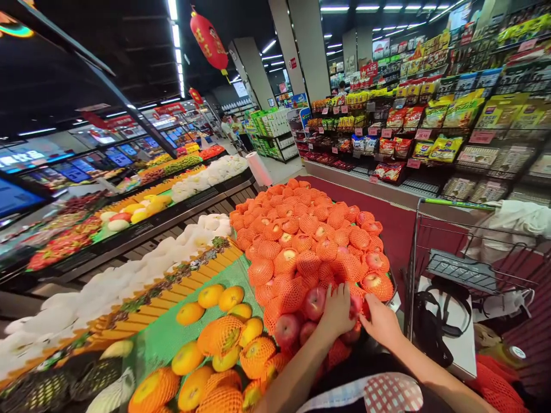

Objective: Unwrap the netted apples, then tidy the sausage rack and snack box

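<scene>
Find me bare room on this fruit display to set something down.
The green mat is bare between the yellow fence and the orange fruit, reaching up to the netted apples. Around the left hand and right hand, apples are crowded.

Supermkt interior. Dk ceiling point(116, 57) w/ rows of white strip lights point(175, 34); red lantern point(209, 43) hanging L of ctr. Lg grey pillars point(307, 46) mid-bkgd. R side: long shelving point(387, 123) w/ pkgd goods & pink price tags point(424, 134). Dk red floor point(365, 195) at its foot, paler aisle point(279, 170) beyond, nr green-stocked rack point(271, 129). Far L: blue-lit screens point(118, 156).
</scene>
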### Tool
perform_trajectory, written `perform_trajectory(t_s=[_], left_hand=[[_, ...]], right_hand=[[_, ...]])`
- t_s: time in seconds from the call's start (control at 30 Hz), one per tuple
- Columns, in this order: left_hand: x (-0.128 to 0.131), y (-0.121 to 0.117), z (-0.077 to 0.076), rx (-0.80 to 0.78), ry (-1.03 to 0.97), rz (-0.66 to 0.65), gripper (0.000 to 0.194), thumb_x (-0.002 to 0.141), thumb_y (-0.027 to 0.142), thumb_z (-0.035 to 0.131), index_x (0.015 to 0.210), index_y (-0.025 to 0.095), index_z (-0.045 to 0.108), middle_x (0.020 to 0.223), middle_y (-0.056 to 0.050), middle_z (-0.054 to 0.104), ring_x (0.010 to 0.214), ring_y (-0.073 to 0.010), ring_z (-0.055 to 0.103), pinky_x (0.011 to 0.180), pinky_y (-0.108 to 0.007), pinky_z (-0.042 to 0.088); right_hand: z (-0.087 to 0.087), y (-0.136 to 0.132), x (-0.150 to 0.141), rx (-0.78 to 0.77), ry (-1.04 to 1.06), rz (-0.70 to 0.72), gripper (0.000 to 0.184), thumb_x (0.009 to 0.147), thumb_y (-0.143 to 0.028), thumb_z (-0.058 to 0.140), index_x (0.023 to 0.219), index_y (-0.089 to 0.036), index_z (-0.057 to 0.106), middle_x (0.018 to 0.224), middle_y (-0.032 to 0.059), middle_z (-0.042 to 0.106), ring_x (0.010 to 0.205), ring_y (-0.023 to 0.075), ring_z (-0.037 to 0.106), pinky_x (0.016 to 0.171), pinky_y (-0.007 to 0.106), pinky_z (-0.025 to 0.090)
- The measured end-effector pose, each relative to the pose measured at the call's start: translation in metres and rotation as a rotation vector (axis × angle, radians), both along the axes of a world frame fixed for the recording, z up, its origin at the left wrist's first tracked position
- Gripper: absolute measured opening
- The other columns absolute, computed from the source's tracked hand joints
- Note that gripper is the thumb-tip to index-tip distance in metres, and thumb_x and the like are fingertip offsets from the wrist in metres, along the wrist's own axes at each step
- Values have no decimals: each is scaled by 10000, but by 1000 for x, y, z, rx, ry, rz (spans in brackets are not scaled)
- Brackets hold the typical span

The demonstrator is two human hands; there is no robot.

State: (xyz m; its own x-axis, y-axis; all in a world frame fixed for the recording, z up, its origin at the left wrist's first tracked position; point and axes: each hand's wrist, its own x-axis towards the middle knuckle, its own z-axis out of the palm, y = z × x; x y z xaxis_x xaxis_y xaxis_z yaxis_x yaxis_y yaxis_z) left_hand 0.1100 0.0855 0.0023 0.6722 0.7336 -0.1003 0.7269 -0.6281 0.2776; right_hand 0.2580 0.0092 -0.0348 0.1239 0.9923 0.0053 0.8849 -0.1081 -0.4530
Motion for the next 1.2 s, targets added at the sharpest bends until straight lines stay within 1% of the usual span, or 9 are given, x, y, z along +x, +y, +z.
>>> perform_trajectory(t_s=[0.1, 0.27, 0.37, 0.47, 0.63, 0.8, 0.93, 1.07, 1.2], left_hand=[[-1, -21, -8, 55, 8, 7, 888, 738, 203, 616, 1548, 43, 291, 1548, -243, 389, 1338, -406, 435, 1153, -555, 328], [-9, -39, -7, 39, -34, -33, 800, 751, 71, 523, 1535, 85, 366, 1571, -191, 388, 1379, -373, 401, 1170, -532, 337], [-23, -41, 11, -81, -172, -44, 728, 810, 158, 571, 1522, 164, 419, 1546, -134, 443, 1375, -327, 418, 1190, -486, 342], [-37, -42, 27, -194, -388, 2, 676, 867, 378, 639, 1499, 228, 454, 1508, -106, 496, 1378, -308, 436, 1191, -496, 346], [-65, -41, 25, -242, -719, 284, 355, 909, 465, 590, 1113, 196, 699, 1148, -100, 708, 1107, -272, 637, 1034, -447, 493], [-130, -36, 37, 95, -871, 748, 384, 860, 552, 611, 964, 187, 671, 1019, -83, 702, 989, -261, 652, 950, -427, 534], [-186, -48, 52, 262, -874, 873, 366, 859, 570, 607, 952, 219, 660, 1045, -69, 687, 1011, -262, 637, 1008, -443, 505], [-216, -65, 48, 386, -911, 1017, 350, 801, 612, 653, 901, 277, 668, 978, -15, 702, 961, -265, 636, 979, -452, 526], [-226, -73, 38, 432, -958, 1138, 402, 723, 653, 701, 816, 262, 679, 895, -8, 710, 881, -252, 654, 888, -409, 564]], right_hand=[[-4, 3, -8, -30, -19, -22, 425, 789, -227, 670, 1186, -120, 565, 1152, 183, 656, 971, 333, 668, 835, 427, 512], [-30, 4, -12, 160, 163, 77, 647, 697, -150, 628, 1328, -102, 494, 1281, 207, 619, 1194, 355, 579, 1013, 489, 451], [-36, -4, -6, 226, 352, 50, 690, 663, -242, 676, 1319, -140, 486, 1268, 201, 627, 1172, 374, 592, 1021, 532, 447], [-21, -17, -2, 251, 606, 55, 870, 616, -322, 747, 1384, -163, 373, 1248, 185, 630, 1126, 353, 618, 997, 504, 475], [7, -25, -1, 226, 905, 176, 805, 636, -378, 776, 1317, -201, 385, 1273, 141, 582, 1163, 304, 588, 1035, 436, 460], [-4, 2, 16, 330, 967, -133, 756, 681, -555, 778, 1246, -231, 396, 1320, 133, 501, 1252, 304, 519, 1122, 496, 388], [-7, 21, 30, 244, 1055, -212, 862, 547, -521, 894, 1221, -231, 443, 1277, 112, 540, 1195, 302, 559, 1122, 520, 393], [2, 28, 26, 0, 1463, -129, 637, 812, -611, 664, 1300, -259, 456, 1280, 106, 593, 1101, 286, 641, 961, 506, 538], [2, 42, 11, 243, 1139, -65, 544, 785, -540, 738, 1172, -269, 467, 1224, 75, 565, 1158, 283, 592, 1022, 503, 502]])
